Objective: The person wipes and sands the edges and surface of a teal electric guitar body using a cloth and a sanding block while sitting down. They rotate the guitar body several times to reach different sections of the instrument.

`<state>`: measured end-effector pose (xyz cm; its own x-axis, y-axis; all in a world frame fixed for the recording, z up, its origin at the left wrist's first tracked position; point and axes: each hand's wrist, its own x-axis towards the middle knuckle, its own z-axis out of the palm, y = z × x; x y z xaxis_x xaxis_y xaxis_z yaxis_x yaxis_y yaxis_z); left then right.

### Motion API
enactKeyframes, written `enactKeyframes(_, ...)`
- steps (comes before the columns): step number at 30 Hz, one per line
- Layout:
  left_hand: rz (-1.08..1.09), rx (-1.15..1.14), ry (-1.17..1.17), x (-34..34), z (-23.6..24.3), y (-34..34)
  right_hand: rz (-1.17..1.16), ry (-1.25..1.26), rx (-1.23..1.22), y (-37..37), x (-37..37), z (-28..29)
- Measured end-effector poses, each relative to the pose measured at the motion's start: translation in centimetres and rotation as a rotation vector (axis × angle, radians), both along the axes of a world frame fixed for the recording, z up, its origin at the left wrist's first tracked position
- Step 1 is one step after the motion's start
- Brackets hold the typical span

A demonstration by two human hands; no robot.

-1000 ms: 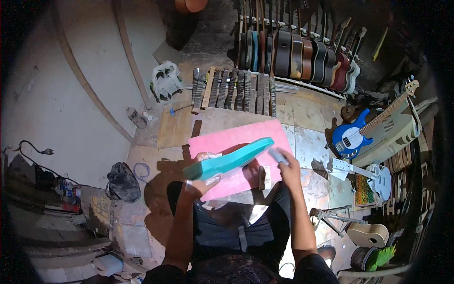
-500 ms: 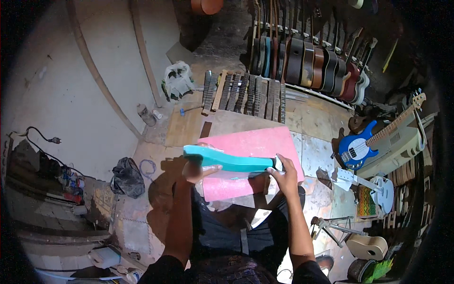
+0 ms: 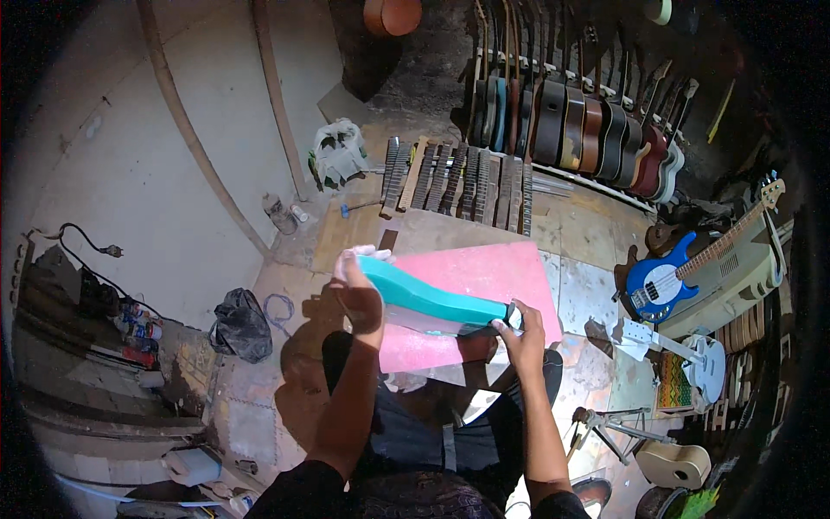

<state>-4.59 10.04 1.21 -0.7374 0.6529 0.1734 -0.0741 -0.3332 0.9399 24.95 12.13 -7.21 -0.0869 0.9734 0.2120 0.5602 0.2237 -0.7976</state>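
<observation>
A teal curved guitar body (image 3: 432, 296) is held edge-on above the pink board (image 3: 519, 268) in front of me. At its wider left end, my left hand (image 3: 359, 298) presses its palm to the side, with whitish, dusty-looking fingers curled over the far edge. My right hand (image 3: 523, 339) grips the narrower right end beside a small dark part, its thumb on the near side. A greyish face shows below the teal edge. The body tilts down toward the right; its far side is hidden.
Several fretted necks (image 3: 458, 177) lie in a row beyond the board. Guitars (image 3: 575, 125) hang on a rack at the back. A blue bass (image 3: 661, 277) leans at the right, near a metal stand (image 3: 609, 428). A black bag (image 3: 240, 324) lies on the floor left.
My left hand has moved from the near side, thumb in front, up around the left end. The teal body tilts more down to the right. The whole view has shifted slightly.
</observation>
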Motion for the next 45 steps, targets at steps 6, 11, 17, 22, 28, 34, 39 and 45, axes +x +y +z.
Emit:
enactKeyframes(6, -0.1, -0.046, -0.007, -0.2, 1.0, -0.1, 0.002, 0.002, 0.021, 0.7, 0.2, -0.4)
enactKeyframes(11, -0.089, -0.035, 0.182, 0.3, 0.5, -0.1, -0.003, 0.038, 0.038, 0.7, 0.3, -0.9)
enactKeyframes(17, 0.006, -0.132, 0.46, 1.6, -2.4, -0.2, 0.003, 0.018, 0.062, 1.0, 0.5, -1.9)
enactKeyframes(22, 0.068, -0.246, 0.457, 1.9, -2.2, -0.4, -0.009, 0.022, 0.058, 0.8, 0.8, -1.9)
enactKeyframes(28, 0.114, -0.218, 0.343, 0.8, -3.7, -0.4, -0.006, 0.035, 0.054, 0.5, 0.6, -1.7)
enactKeyframes(34, -0.025, -0.329, 0.363, 0.8, -2.3, -1.4, -0.011, 0.042, 0.035, 0.8, 0.7, -1.8)
enactKeyframes(39, -0.07, -0.316, 0.498, 1.5, -1.9, -1.1, -0.018, 0.068, -0.024, 0.9, 0.6, -1.6)
enactKeyframes(45, -0.132, -0.432, 0.538, 2.0, -2.2, -1.3, -0.021, 0.017, 0.04, 0.9, 0.6, -1.6)
